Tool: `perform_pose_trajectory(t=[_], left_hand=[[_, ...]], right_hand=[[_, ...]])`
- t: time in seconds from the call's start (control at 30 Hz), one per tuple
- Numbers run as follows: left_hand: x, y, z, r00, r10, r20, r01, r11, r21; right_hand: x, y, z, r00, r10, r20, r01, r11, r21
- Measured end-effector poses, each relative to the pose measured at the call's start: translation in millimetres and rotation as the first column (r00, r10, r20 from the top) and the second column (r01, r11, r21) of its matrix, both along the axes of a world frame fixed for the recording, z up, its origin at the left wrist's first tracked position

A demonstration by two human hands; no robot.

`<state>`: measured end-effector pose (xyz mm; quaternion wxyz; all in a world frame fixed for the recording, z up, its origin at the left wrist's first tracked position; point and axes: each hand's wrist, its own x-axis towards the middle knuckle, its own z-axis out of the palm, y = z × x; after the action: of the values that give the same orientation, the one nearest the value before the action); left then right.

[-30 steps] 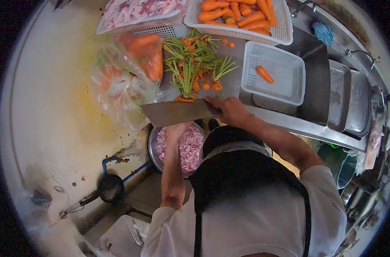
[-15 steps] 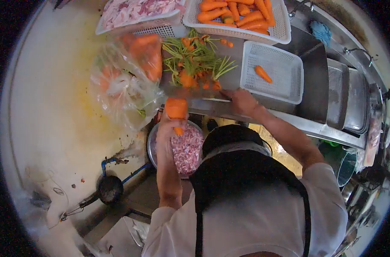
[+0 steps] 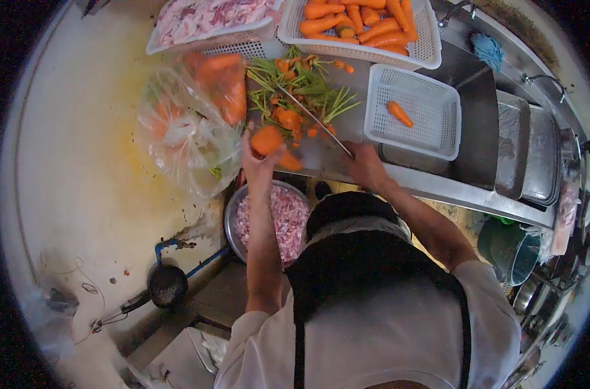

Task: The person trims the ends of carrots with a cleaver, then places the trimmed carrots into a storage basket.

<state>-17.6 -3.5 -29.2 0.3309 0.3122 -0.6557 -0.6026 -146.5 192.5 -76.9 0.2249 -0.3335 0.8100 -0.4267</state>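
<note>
My left hand [image 3: 261, 162] is closed around an orange carrot [image 3: 267, 140], which is tilted over the counter edge and slightly blurred. My right hand [image 3: 366, 167] grips a knife [image 3: 314, 119] by its handle. Its long blade points up and left across the pile of carrot tops [image 3: 298, 87], apart from the carrot. Orange cut ends and scraps lie among the green stems. Left of the pile sits a clear plastic bag [image 3: 197, 139] with carrots in it. Under my left forearm stands a metal bowl [image 3: 232, 230] of chopped pink meat [image 3: 288, 223].
A white basket [image 3: 414, 133] to the right holds one carrot [image 3: 399, 114]. Behind are a basket [image 3: 428, 45] full of carrots and a basket [image 3: 243, 35] of pale meat. Farther right are a sink [image 3: 473, 110], taps and metal trays [image 3: 538, 152]. A dark pan [image 3: 168, 286] is lower left.
The knife has swung from lying level near the carrot to slanting over the carrot tops. My left hand has turned the carrot and moved it slightly up and right.
</note>
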Motion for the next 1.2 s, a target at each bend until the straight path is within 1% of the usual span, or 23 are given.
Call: perform_pose_trajectory(t=[0.03, 0.07, 0.1, 0.13, 0.2, 0.23, 0.3, 0.47, 0.53, 0.57, 0.63, 0.73, 0.8, 0.83, 0.87, 0.9, 0.93, 1.0, 1.03, 1.07, 1.1, 1.13, 1.2], left_hand=[[2.1, -3.0, -5.6, 1.0, 0.0, -0.002, 0.0, 1.0, -0.002], [6.5, -8.4, -17.2, 0.99, 0.034, -0.135, 0.01, 0.951, 0.311], [7.3, -9.6, -19.5, 0.963, 0.106, -0.247, 0.062, 0.806, 0.589], [7.1, -8.0, -23.1, 0.963, 0.105, -0.248, 0.063, 0.806, 0.589], [4.5, -1.4, -29.6, 0.925, 0.22, -0.309, 0.092, 0.66, 0.746], [3.9, 0.1, -36.6, 0.925, 0.221, -0.309, 0.092, 0.661, 0.745], [2.3, 3.1, -51.6, 0.906, 0.274, -0.323, 0.141, 0.524, 0.84], [-7.5, 24.1, -50.7, 0.884, 0.356, -0.303, 0.052, 0.569, 0.821], [-5.9, 28.9, -50.0, 0.889, 0.351, -0.295, 0.044, 0.575, 0.817], [-5.8, 30.0, -46.2, 0.895, 0.326, -0.305, 0.036, 0.628, 0.777], [-8.6, 29.7, -41.6, 0.893, 0.31, -0.327, 0.029, 0.685, 0.728], [-9.4, 41.0, -51.4, 0.894, 0.36, -0.266, -0.004, 0.601, 0.8], [-11.9, 36.1, -55.9, 0.892, 0.293, -0.343, 0.014, 0.743, 0.669], [-11.0, 35.4, -55.4, 0.894, 0.285, -0.345, 0.02, 0.744, 0.668], [-7.9, 36.3, -54.9, 0.911, 0.259, -0.32, -0.052, 0.843, 0.535], [-8.8, 36.4, -52.7, 0.927, 0.234, -0.294, -0.111, 0.918, 0.381], [-10.0, 34.9, -49.0, 0.931, 0.219, -0.293, -0.096, 0.919, 0.382], [-15.4, 30.5, -38.5, 0.957, 0.17, -0.236, -0.108, 0.961, 0.255], [-18.8, 32.5, -35.1, 0.96, 0.152, -0.237, -0.091, 0.964, 0.249], [-20.5, 33.8, -31.6, 0.975, 0.119, -0.186, -0.121, 0.993, 0.002], [-25.2, 32.0, -26.8, 0.986, 0.099, -0.136, -0.131, 0.96, -0.247], [-36.9, 31.9, -7.7, 0.986, 0.087, -0.142, -0.12, 0.961, -0.25], [-65.7, 30.0, 29.5, 0.929, 0.13, -0.347, -0.056, 0.975, 0.217]], right_hand=[[2.8, 1.4, 2.3, 0.999, -0.034, 0.033, 0.033, 0.999, 0.029], [4.3, 2.3, 5.6, 0.999, -0.036, 0.031, 0.035, 0.999, 0.027], [5.3, 3.2, 9.7, 0.996, -0.025, 0.081, 0.022, 0.999, 0.041], [6.6, 4.1, 12.1, 0.991, -0.014, 0.131, 0.007, 0.998, 0.055], [9.4, 4.2, 13.1, 0.995, -0.016, 0.099, 0.016, 1.0, -0.001], [11.3, 3.7, 14.7, 0.997, -0.02, 0.068, 0.024, 0.998, -0.056], [14.2, 3.2, 29.3, 0.997, -0.034, 0.076, 0.041, 0.995, -0.096], [20.7, 0.0, 51.2, 0.997, -0.078, 0.002, 0.076, 0.963, -0.258], [13.3, 1.4, 48.6, 0.996, 0.041, 0.08, -0.041, 0.999, 0.007], [10.2, 5.0, 40.6, 0.997, 0.032, 0.067, -0.031, 0.999, -0.014], [6.8, 15.2, 19.3, 0.996, 0.05, 0.08, -0.057, 0.994, 0.089], [6.1, 27.3, 9.1, 0.998, 0.043, 0.048, -0.045, 0.998, 0.051], [1.0, 31.9, 5.2, 0.998, 0.062, 0.032, -0.065, 0.989, 0.135], [-0.4, 33.6, 2.3, 0.995, 0.093, 0.025, -0.096, 0.971, 0.219], [-3.8, 30.1, -3.6, 0.996, 0.083, 0.028, -0.087, 0.972, 0.22], [-12.3, 19.2, -10.2, 0.99, 0.142, 0.007, -0.142, 0.986, 0.082], [-15.6, 9.8, -12.1, 0.981, 0.194, -0.022, -0.195, 0.979, -0.055], [-9.4, -20.6, 52.4, 0.931, 0.009, 0.364, 0.051, 0.987, -0.155], [-13.1, -34.3, 31.5, 0.931, -0.005, 0.364, 0.068, 0.985, -0.161], [-18.8, -53.1, -7.1, 0.874, -0.004, 0.487, 0.036, 0.998, -0.058], [-25.0, -64.3, -27.0, 0.802, -0.014, 0.598, -0.011, 0.999, 0.038], [-26.1, -59.6, -18.3, 0.804, -0.022, 0.594, 0.001, 0.999, 0.035], [-22.9, -33.8, -6.0, 0.823, 0.068, 0.564, -0.045, 0.998, -0.054]])
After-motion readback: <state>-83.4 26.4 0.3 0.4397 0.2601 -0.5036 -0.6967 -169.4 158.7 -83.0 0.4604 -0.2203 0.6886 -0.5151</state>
